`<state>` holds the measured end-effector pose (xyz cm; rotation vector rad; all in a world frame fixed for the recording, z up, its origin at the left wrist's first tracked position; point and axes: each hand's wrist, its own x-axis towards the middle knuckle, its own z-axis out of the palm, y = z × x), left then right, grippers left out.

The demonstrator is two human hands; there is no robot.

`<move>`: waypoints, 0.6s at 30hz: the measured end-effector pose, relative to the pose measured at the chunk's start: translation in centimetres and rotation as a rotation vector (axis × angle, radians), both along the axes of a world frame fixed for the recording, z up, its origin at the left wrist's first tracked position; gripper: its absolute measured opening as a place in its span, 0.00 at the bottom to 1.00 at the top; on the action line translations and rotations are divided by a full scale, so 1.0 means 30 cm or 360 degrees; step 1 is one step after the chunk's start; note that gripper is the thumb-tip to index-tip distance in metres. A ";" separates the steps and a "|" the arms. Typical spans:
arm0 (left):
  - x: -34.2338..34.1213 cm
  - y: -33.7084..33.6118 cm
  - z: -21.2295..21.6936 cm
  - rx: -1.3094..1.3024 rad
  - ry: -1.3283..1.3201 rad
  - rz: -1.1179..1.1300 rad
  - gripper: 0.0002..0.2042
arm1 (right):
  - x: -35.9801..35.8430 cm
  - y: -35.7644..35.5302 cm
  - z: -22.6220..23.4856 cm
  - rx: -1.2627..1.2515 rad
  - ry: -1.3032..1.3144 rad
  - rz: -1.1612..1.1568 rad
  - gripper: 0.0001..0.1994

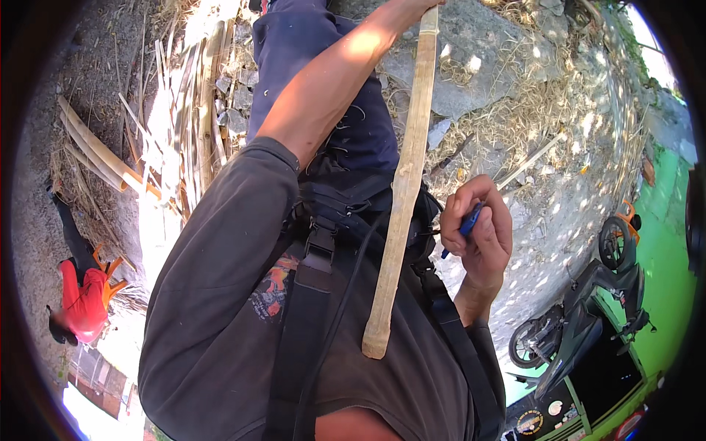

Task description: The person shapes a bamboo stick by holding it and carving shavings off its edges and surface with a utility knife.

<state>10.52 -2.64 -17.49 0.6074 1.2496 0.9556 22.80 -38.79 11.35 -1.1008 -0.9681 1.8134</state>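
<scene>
A long, pale split-bamboo strip (413, 147) slants from the top edge of the view down across my lap, its lower end lying over my shirt front. My left arm reaches forward, and my left hand (422, 4), mostly cut off by the top edge, is closed at the strip's far end. To the right of the strip, my right hand (485, 231) is raised with its fingers curled round a small blue tool (471, 219). The grip hides most of that tool, so its exact kind does not show. My right hand is apart from the strip.
Several long bamboo strips (209, 103) lie at the far left, with split bamboo lengths (95, 151) beside them. Dry shavings (544, 81) litter the stony ground. A person in red (82, 298) sits at left. A dark motorcycle (581, 331) stands at right by a green wall (665, 242).
</scene>
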 end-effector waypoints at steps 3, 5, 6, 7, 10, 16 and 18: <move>-0.096 0.181 0.157 0.0209 0.0263 0.0090 0.18 | -0.002 0.095 -0.027 0.0171 0.0076 -0.0150 0.19; -0.182 0.302 0.292 0.0322 0.0495 0.0180 0.18 | -0.024 0.163 -0.045 0.0253 0.0210 -0.0253 0.18; -0.232 0.354 0.360 0.0364 0.0608 0.0230 0.18 | -0.043 0.193 -0.041 0.0250 0.0195 -0.0271 0.17; -0.289 0.397 0.425 0.0393 0.0710 0.0285 0.19 | -0.065 0.222 -0.026 0.0286 0.0114 -0.0226 0.17; -0.446 0.457 0.563 0.0385 0.0911 0.0410 0.20 | -0.098 0.255 0.010 0.0267 0.0098 0.0003 0.22; -0.744 0.449 0.689 0.0523 0.0710 0.0494 0.31 | -0.193 0.300 -0.007 0.0289 -0.0004 0.0099 0.28; -0.730 0.409 0.724 0.0671 0.0206 0.0251 0.36 | -0.214 0.358 -0.042 0.0314 -0.0040 0.0010 0.27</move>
